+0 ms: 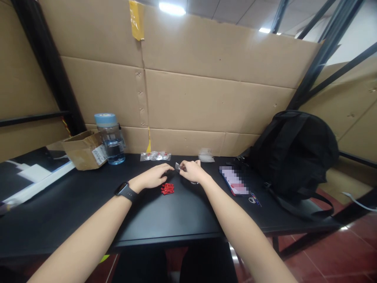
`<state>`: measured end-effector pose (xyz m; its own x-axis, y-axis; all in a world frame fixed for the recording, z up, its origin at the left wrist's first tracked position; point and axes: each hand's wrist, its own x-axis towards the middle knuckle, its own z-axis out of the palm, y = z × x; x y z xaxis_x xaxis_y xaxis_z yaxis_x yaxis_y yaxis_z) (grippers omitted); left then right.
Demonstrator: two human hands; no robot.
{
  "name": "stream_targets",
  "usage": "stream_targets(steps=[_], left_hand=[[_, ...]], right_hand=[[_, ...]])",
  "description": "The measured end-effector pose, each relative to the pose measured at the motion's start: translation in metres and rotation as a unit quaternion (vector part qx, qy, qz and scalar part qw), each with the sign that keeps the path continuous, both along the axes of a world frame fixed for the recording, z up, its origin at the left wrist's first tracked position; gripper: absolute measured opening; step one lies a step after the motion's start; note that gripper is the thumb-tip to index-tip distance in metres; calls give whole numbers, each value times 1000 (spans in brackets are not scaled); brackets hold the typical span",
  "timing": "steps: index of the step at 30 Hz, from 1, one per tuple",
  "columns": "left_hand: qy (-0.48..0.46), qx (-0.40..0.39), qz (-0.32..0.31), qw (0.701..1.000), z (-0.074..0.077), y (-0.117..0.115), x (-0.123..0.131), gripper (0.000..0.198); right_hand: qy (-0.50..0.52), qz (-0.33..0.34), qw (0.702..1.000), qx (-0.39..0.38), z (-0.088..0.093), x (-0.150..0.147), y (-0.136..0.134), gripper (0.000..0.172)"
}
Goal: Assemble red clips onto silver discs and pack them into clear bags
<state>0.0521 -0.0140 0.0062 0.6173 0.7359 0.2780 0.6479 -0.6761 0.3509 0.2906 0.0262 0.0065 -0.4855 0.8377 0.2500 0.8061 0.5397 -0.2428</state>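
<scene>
Both of my hands rest on a black table (176, 216). My left hand (154, 177), with a black watch on its wrist, lies palm down with its fingers stretched toward the right hand. My right hand (191, 171) is closed in a pinch on a small clear plastic bag (178, 166). Just below the left hand's fingers lies a small heap of red plastic pieces (167, 189). Behind the hands, near the wall, lies another clear bag with red and white bits (155, 156).
A water bottle with a blue lid (110, 138) and an open cardboard box (84, 148) stand at the back left. A phone (234, 180) lies right of my hands, and a black backpack (291, 151) sits beyond it. A white crumpled bag (206, 155) lies by the cardboard wall (206, 98).
</scene>
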Motion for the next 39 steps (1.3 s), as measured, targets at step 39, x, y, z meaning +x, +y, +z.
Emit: stream_targets(steps=[39], left_hand=[[24,-6,10,1000,-7,6,3,37]], right_hand=[[357,18,933,24,1,10,18,13]])
